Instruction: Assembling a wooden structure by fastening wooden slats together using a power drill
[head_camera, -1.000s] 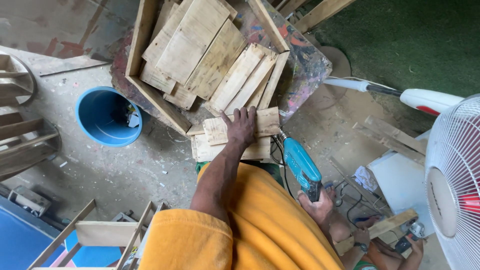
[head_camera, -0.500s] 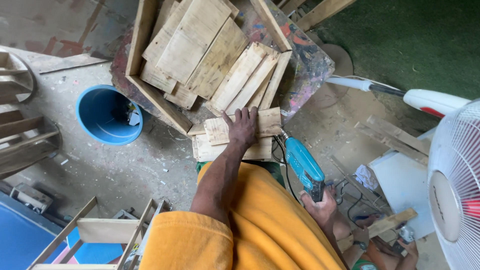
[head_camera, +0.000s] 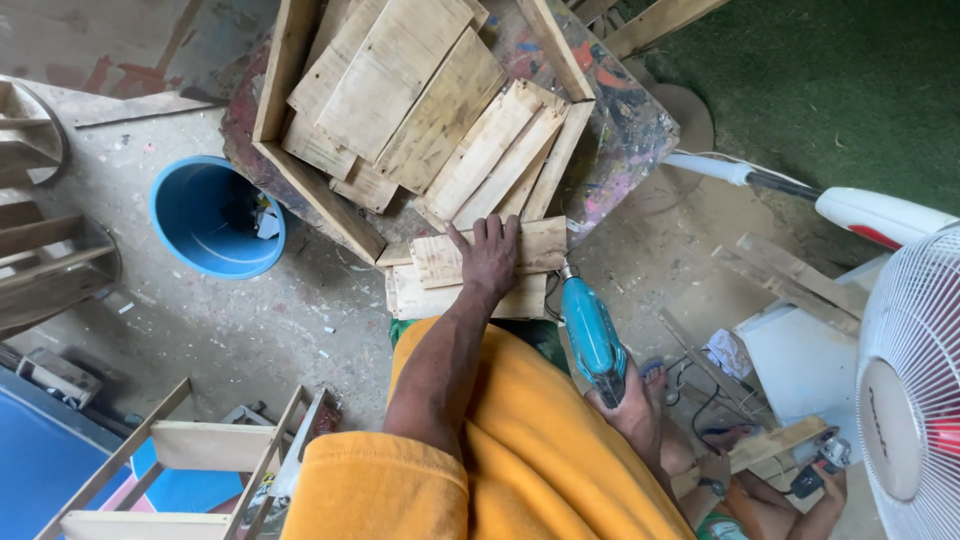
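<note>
My left hand lies flat, fingers spread, on a short wooden plank that rests on top of a second plank. My right hand grips the handle of a teal power drill, whose tip points at the right end of the top plank. Both planks sit at the near edge of a paint-stained work surface. I wear an orange shirt.
Several more planks are piled on the work surface inside a wooden frame. A blue bucket stands on the concrete floor at left. A white fan is at right. Another person's hand and wood scraps lie at lower right.
The drill and my right hand have shifted slightly down and right. My left hand stays pressed on the top plank.
</note>
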